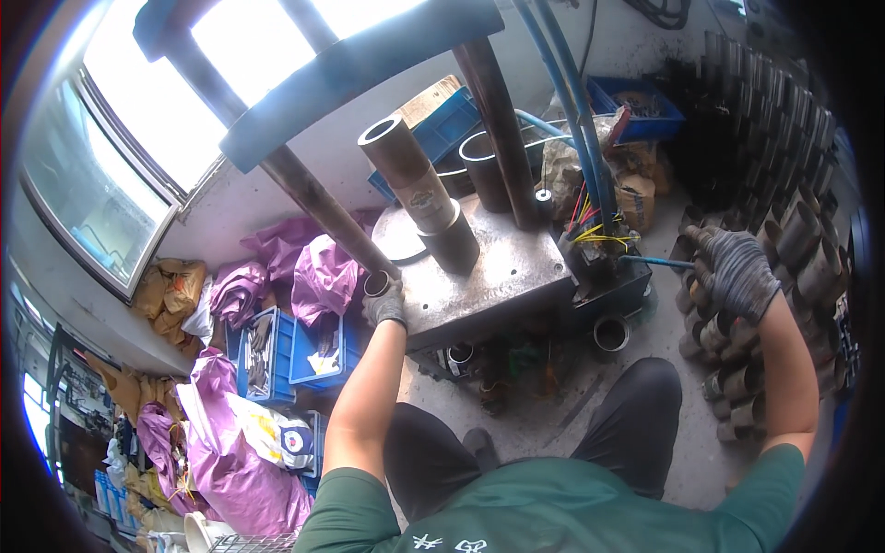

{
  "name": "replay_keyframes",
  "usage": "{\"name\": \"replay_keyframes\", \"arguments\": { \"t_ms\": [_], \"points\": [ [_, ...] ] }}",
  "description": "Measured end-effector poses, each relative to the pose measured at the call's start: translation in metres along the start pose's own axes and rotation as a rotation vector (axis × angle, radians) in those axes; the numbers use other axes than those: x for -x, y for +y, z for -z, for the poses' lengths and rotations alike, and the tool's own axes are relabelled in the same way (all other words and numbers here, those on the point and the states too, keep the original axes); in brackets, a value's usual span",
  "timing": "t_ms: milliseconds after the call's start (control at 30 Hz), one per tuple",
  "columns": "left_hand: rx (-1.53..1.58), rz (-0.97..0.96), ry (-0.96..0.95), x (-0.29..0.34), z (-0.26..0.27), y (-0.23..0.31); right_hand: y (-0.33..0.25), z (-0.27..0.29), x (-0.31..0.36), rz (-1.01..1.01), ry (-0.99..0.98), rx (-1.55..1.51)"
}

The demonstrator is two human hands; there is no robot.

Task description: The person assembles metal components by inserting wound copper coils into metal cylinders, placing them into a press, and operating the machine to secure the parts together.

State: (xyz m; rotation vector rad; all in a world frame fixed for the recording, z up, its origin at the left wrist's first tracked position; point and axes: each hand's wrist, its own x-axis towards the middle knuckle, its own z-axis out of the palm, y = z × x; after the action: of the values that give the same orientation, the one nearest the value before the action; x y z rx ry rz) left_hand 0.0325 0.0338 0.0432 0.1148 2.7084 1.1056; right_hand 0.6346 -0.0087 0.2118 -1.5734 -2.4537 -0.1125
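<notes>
In a grey work glove, my left hand is closed round a short metal ring at the left edge of the press table. My right hand, also gloved, grips the outer end of a thin blue lever that sticks out from the right side of the press. On the steel table a thick metal cylinder stands upright on a darker round block. Beside it lies a flat round plate, partly hidden by a press column.
Blue press crossbeam overhead. Another open tube stands behind the table. Stacked metal tubes fill the right side. Purple sacks and blue crates lie at left. A metal ring rests on the floor; coloured wires show behind the lever.
</notes>
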Motion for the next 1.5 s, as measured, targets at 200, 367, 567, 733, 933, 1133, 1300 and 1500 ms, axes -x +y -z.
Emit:
{"name": "replay_keyframes", "arguments": {
  "t_ms": [200,367,567,733,933,1133,1300,1500],
  "points": [
    [0.331,-0.315,-0.063,-0.018,-0.006,-0.026,0.008,-0.003,0.0,0.08,-0.002,0.064],
    [1.333,-0.8,-0.433,0.01,0.001,0.036,-0.005,0.013,-0.006,0.039,-0.098,0.091],
    [1.381,-1.474,-0.577,0.099,0.095,0.175,-0.011,0.015,-0.015,0.021,-0.162,0.08],
    [1.407,-1.297,-0.791,0.085,0.076,0.236,-0.001,0.019,-0.008,-0.01,-0.306,0.049],
    [1.038,-1.126,-0.506,0.069,0.069,0.264,-0.003,0.001,0.009,0.155,-0.227,-0.025],
    [0.786,-1.077,-0.362,0.037,0.053,0.287,-0.012,-0.002,0.015,0.148,-0.207,-0.022],
    [0.415,-1.063,-0.174,0.07,0.071,0.261,-0.022,-0.016,0.034,0.198,-0.31,-0.011],
    [0.343,-1.135,-0.08,0.067,0.069,0.262,-0.049,-0.049,0.085,0.139,-0.463,0.045]
  ]
}}
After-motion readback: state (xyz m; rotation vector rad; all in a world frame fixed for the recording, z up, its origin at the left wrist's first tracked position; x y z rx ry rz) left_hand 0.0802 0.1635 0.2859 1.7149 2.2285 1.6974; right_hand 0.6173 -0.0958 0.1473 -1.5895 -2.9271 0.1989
